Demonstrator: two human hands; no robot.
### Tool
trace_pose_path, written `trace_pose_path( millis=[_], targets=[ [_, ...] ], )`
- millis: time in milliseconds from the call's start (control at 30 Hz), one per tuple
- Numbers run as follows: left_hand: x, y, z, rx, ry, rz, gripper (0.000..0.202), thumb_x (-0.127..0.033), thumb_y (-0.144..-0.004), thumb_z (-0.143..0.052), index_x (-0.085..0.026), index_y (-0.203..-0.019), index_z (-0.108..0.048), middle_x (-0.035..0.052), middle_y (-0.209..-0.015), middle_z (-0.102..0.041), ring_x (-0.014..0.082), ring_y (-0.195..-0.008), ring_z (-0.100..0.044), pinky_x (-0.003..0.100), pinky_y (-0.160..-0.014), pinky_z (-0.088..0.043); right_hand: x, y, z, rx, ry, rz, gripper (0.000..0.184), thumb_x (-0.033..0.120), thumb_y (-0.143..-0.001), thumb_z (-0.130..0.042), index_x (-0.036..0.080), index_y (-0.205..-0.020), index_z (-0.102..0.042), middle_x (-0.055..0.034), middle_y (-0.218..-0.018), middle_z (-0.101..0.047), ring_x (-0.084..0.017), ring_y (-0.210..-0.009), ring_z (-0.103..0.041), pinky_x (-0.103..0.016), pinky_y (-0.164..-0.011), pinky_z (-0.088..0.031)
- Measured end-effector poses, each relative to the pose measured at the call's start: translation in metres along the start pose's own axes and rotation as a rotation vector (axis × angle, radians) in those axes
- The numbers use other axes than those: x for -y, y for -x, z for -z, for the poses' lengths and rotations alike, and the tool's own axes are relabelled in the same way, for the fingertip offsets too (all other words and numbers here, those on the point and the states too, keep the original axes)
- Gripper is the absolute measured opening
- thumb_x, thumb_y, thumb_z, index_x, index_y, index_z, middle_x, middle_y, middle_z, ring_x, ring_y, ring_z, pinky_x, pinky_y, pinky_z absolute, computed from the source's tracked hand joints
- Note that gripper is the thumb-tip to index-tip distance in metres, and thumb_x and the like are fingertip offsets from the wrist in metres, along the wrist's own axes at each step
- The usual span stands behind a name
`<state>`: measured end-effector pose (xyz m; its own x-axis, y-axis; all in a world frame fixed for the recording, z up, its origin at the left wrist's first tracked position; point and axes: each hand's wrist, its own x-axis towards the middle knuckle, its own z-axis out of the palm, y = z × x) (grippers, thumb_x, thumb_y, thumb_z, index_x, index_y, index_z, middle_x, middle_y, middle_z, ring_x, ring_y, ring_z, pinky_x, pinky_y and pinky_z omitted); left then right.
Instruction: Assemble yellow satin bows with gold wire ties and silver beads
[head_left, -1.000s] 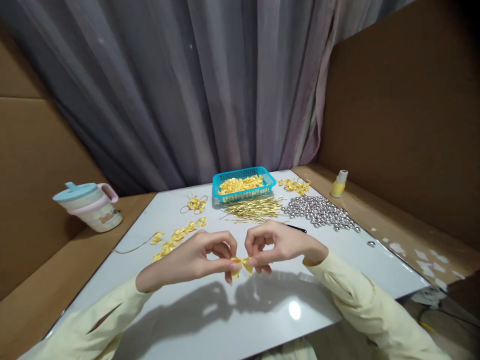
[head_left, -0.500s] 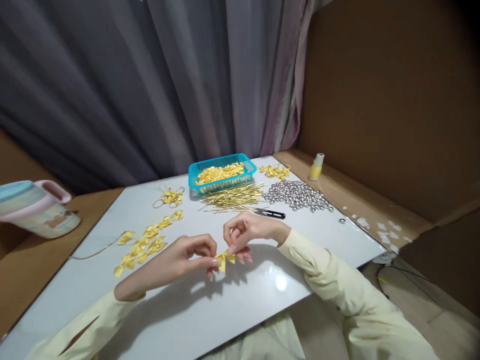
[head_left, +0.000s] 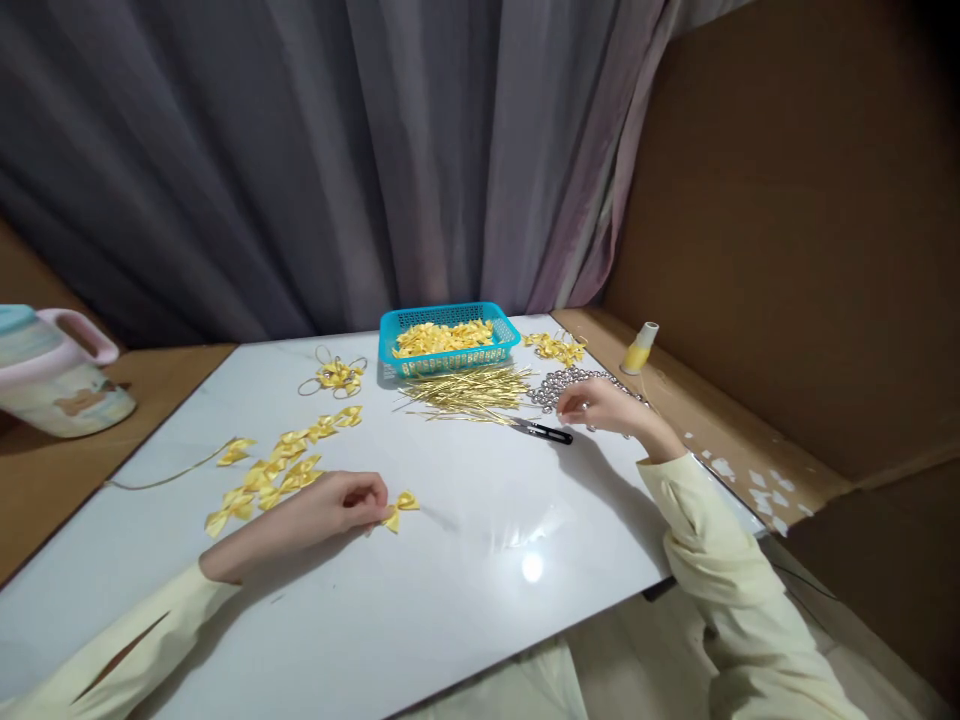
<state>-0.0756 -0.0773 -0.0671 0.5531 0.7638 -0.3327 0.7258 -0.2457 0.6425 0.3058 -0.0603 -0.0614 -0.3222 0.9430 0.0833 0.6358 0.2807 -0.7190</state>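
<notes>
Between the thumb and fingertips of my left hand (head_left: 334,515) is a yellow ribbon bow (head_left: 401,510), held just above the white tabletop. My right hand (head_left: 600,408) is at the near side of a heap of small shiny silver beads (head_left: 559,382), covering part of it. Its fingers are bent together towards the thumb; whatever is in them is too small or hidden to make out. Several more yellow bows (head_left: 274,460) lie in loose rows beyond my left wrist. Black-handled thread snips (head_left: 544,432) lie left of my right hand.
A blue basket (head_left: 450,368) of yellow bows stands at the back, with a pile of gold wire ties (head_left: 472,390) before it. Finished-looking bow clusters (head_left: 339,376) with cord loops lie left of it. A tumbler (head_left: 67,385) stands far left, a thread spool (head_left: 640,350) right.
My right hand has let go of the bow and moved right and away to the silver beads. My left hand keeps the bow and has shifted left in view.
</notes>
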Motion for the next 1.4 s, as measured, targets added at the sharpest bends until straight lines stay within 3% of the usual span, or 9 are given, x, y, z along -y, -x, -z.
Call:
trace_pose_path(
  millis=[200,467,533,700,867,1067,1167,1300,1400],
  targets=[
    [-0.003,0.002,-0.001,-0.004,0.088,0.026,0.033,-0.048,-0.078,-0.051,-0.016,-0.075,-0.058,-0.0012,-0.059,-0.054,0.0124,-0.053,-0.044,0.021,-0.05,-0.033,-0.012,-0.009,-0.015,0.094,0.148,-0.026,0.01,0.009,-0.061,-0.057,0.015,-0.064,-0.065,-0.0011,-0.062,-0.065,-0.013,-0.06,-0.058,-0.022,-0.058,-0.042],
    [0.007,0.007,-0.006,-0.077,0.148,-0.013,0.032,-0.045,-0.082,-0.047,-0.016,-0.073,-0.057,-0.001,-0.061,-0.054,0.0119,-0.054,-0.047,0.02,-0.05,-0.036,0.006,-0.015,0.003,-0.026,0.262,-0.033,0.005,0.016,-0.062,-0.062,0.015,-0.058,-0.064,-0.0016,-0.057,-0.063,-0.013,-0.054,-0.054,-0.022,-0.052,-0.038],
    [0.01,0.007,-0.007,-0.099,0.14,-0.015,0.033,-0.046,-0.083,-0.046,-0.016,-0.073,-0.057,-0.0016,-0.059,-0.054,0.0112,-0.051,-0.046,0.02,-0.049,-0.035,0.012,-0.013,0.011,-0.127,0.265,-0.025,0.01,0.022,-0.067,-0.06,0.014,-0.064,-0.065,-0.0041,-0.064,-0.065,-0.014,-0.059,-0.056,-0.023,-0.055,-0.04],
    [0.009,0.006,-0.01,-0.137,0.134,-0.007,0.032,-0.045,-0.084,-0.044,-0.017,-0.074,-0.056,-0.0032,-0.057,-0.054,0.0098,-0.048,-0.045,0.019,-0.049,-0.035,0.03,-0.022,0.012,-0.617,0.105,-0.081,0.022,0.035,-0.066,-0.066,0.013,-0.067,-0.068,-0.0055,-0.06,-0.064,-0.015,-0.054,-0.053,-0.024,-0.048,-0.035],
    [0.006,0.007,-0.012,-0.159,0.091,-0.019,0.031,-0.043,-0.085,-0.043,-0.017,-0.075,-0.056,-0.0044,-0.053,-0.052,0.0094,-0.046,-0.044,0.019,-0.048,-0.034,0.042,-0.02,0.0,-0.654,0.071,0.013,0.018,0.031,-0.063,-0.071,0.014,-0.065,-0.069,-0.0045,-0.06,-0.064,-0.013,-0.052,-0.053,-0.023,-0.045,-0.033],
    [0.009,0.006,-0.015,-0.177,0.085,-0.03,0.028,-0.04,-0.085,-0.043,-0.017,-0.076,-0.056,-0.0043,-0.053,-0.053,0.0092,-0.045,-0.044,0.019,-0.048,-0.034,0.04,0.005,0.014,-1.073,0.026,0.023,0.023,0.037,-0.067,-0.069,0.015,-0.075,-0.07,-0.0043,-0.06,-0.061,-0.012,-0.048,-0.049,-0.024,-0.043,-0.032],
    [0.011,0.005,-0.017,-0.183,0.106,-0.024,0.027,-0.04,-0.085,-0.043,-0.017,-0.077,-0.056,-0.0047,-0.051,-0.053,0.0086,-0.043,-0.042,0.018,-0.047,-0.034,0.051,-0.012,0.004,-0.884,0.098,0.059,0.019,0.032,-0.069,-0.067,0.014,-0.074,-0.069,-0.0045,-0.06,-0.062,-0.013,-0.051,-0.051,-0.024,-0.047,-0.035],
    [0.012,0.005,-0.017,-0.186,0.123,-0.036,0.029,-0.041,-0.086,-0.042,-0.017,-0.077,-0.056,-0.0047,-0.052,-0.053,0.0083,-0.043,-0.042,0.018,-0.048,-0.035,0.074,-0.066,-0.049,-0.087,0.338,0.2,0.01,0.011,-0.073,-0.058,0.013,-0.072,-0.067,-0.005,-0.073,-0.066,-0.013,-0.066,-0.057,-0.023,-0.06,-0.04],
    [0.012,0.006,-0.017,-0.189,0.108,-0.037,0.03,-0.041,-0.086,-0.042,-0.017,-0.076,-0.056,-0.0046,-0.052,-0.053,0.0085,-0.043,-0.042,0.018,-0.048,-0.035,0.08,-0.106,-0.099,0.08,0.377,0.185,0.009,0.006,-0.069,-0.06,0.012,-0.069,-0.066,-0.0046,-0.073,-0.066,-0.013,-0.068,-0.059,-0.022,-0.061,-0.041]
  ],
)
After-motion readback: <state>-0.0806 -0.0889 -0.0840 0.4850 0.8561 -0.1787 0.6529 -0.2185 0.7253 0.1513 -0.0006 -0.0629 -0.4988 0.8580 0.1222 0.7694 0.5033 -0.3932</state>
